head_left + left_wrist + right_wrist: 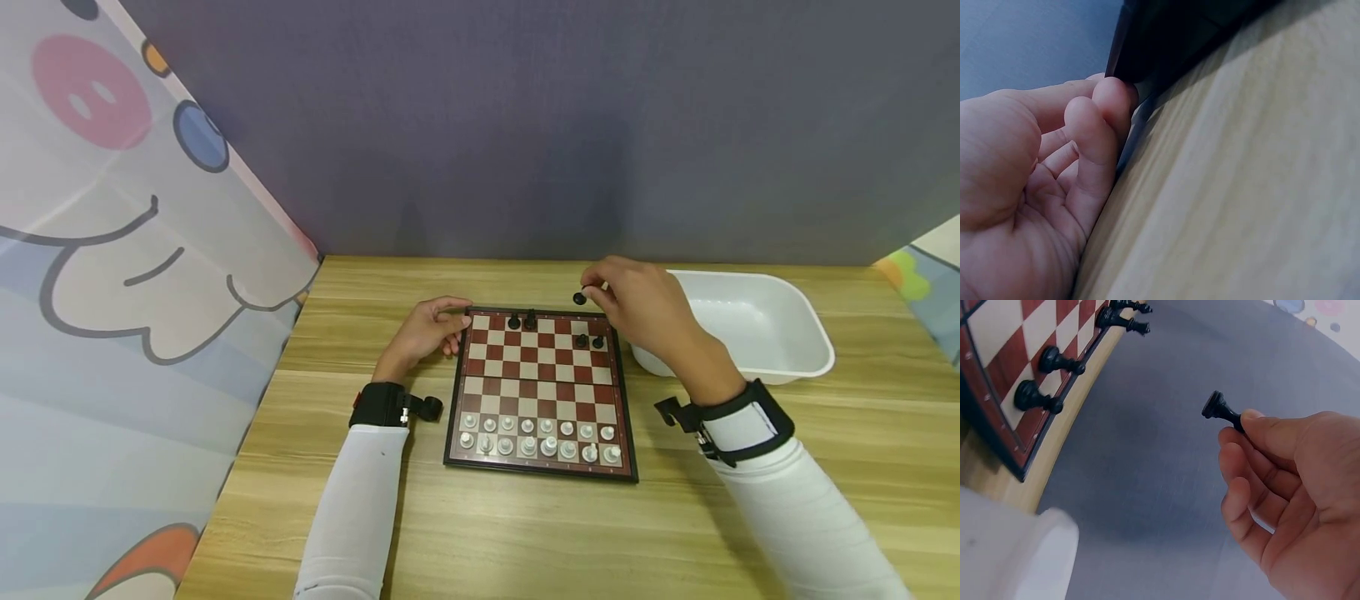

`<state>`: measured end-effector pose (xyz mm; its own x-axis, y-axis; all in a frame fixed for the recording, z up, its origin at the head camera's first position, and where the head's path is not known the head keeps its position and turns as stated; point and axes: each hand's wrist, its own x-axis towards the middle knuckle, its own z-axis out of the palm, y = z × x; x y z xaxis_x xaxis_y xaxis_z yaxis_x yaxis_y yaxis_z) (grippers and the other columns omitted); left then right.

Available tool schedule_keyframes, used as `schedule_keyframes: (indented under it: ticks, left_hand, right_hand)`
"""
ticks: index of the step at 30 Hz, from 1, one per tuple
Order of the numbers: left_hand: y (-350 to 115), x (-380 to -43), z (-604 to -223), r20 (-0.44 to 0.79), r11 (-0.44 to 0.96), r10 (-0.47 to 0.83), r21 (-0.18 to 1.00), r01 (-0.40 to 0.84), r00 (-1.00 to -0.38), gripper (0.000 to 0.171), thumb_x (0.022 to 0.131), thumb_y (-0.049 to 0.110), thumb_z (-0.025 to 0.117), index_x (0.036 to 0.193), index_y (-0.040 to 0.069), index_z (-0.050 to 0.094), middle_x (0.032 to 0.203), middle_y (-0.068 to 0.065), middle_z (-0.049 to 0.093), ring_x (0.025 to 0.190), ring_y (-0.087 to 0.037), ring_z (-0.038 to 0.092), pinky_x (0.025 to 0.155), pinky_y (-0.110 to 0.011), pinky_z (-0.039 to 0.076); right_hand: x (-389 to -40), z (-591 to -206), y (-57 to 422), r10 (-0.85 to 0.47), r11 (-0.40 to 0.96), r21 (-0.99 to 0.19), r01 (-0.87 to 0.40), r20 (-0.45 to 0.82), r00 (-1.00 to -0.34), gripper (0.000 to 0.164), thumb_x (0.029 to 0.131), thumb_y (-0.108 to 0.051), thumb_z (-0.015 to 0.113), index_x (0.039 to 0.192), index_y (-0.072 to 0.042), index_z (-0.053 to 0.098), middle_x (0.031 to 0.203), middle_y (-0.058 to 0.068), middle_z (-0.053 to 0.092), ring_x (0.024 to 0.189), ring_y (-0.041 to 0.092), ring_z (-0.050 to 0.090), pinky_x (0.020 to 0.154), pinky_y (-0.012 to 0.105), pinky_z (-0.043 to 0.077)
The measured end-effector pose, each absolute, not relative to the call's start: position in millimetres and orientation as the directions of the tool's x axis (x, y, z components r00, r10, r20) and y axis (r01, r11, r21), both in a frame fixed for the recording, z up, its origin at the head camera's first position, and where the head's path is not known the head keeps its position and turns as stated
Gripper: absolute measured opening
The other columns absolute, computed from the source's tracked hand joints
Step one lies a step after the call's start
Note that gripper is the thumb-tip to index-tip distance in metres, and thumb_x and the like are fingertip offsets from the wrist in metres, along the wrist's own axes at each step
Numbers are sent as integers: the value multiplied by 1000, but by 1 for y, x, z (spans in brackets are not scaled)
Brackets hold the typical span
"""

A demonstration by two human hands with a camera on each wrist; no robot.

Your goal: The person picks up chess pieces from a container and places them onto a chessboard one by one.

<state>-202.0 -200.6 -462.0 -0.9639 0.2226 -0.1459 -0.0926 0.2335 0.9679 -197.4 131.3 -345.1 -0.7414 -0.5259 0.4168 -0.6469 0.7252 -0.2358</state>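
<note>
A chessboard (pixel 536 364) in red and cream squares lies open on the wooden table. At its far left corner my left hand (pixel 431 327) grips the edge with thumb and curled fingers; in the left wrist view the fingertips meet the dark rim. My right hand (pixel 637 302) is raised past the far right corner. Between thumb and index finger it pinches a black chess piece (pixel 1221 409) by the top, with the round base sticking out. Two black pawns (pixel 1036 397) stand near the right side. Two taller black pieces (pixel 530 320) stand in the far row.
White chess pieces (pixel 549 447) fill the two near rows of the board. To the right stands a white plastic tub (pixel 757 321), partly behind my right forearm. A grey partition (pixel 480 150) rises at the table's far edge, and a printed cartoon panel (pixel 112 250) borders the left.
</note>
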Motion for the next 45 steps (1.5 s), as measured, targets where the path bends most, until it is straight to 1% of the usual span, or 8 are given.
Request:
schedule_keyframes:
  ticks: [8,12,15,20,27,32,39,45]
  left_hand:
    - [-200,-202,-462,-143,234,219,968,-90,-965,34,86,27,63,120,26,57,78,-20,57,59,-30,55,54,-41,49]
    - [-200,-202,-462,-139,230,221,969,-87,-965,35,86,25,63,121,24,56,77,-20,57,58,-30,55,54,-42,49]
    - [-200,-202,-461,-137,225,223,971,-86,-965,35,87,25,62,121,23,56,77,-20,57,58,-29,55,53,-42,49]
    - [-200,-202,-460,-139,224,220,971,-88,-966,35,87,24,62,121,23,57,77,-20,57,57,-29,55,53,-42,49]
    - [-200,-200,-460,-139,213,205,972,-95,-969,35,87,24,63,121,21,57,75,-20,56,56,-29,55,51,-41,48]
    - [-200,-201,-461,-148,215,205,971,-103,-967,33,87,25,62,120,22,58,77,-20,56,57,-27,55,52,-40,48]
    - [-199,-202,-459,-147,211,202,972,-103,-968,31,87,23,63,117,24,59,77,-20,55,56,-27,55,52,-39,48]
    - [-197,-202,-458,-142,204,204,974,-99,-969,31,86,23,63,117,22,59,77,-20,55,56,-26,55,52,-39,48]
  right_hand:
    - [-201,-335,104,-553,699,-259,-667,397,-733,15,89,-26,59,98,-15,62,92,-7,57,69,12,51,57,30,41]
    - [-204,-331,89,-569,685,-255,-682,396,-720,15,88,-28,60,96,-15,64,89,-6,51,73,12,47,59,29,40]
    - [-206,-330,78,-585,674,-253,-694,390,-711,15,88,-29,60,95,-16,65,88,-5,45,73,13,44,57,27,38]
    - [-211,-331,59,-622,658,-258,-708,345,-703,13,88,-29,60,94,-18,63,88,-5,41,73,13,41,57,26,37]
    - [-217,-345,31,-679,648,-247,-720,241,-694,11,87,-29,61,93,-19,63,87,-4,41,73,13,42,55,25,38]
    - [-221,-357,16,-713,638,-226,-736,187,-676,13,87,-28,62,95,-19,64,87,-4,41,75,14,41,55,24,38]
    - [-228,-371,3,-720,641,-214,-737,166,-674,12,85,-29,63,93,-19,65,87,-4,41,76,13,42,59,23,38]
    - [-232,-379,-1,-718,641,-235,-730,152,-679,10,86,-26,63,92,-19,66,87,-5,42,72,11,45,56,21,39]
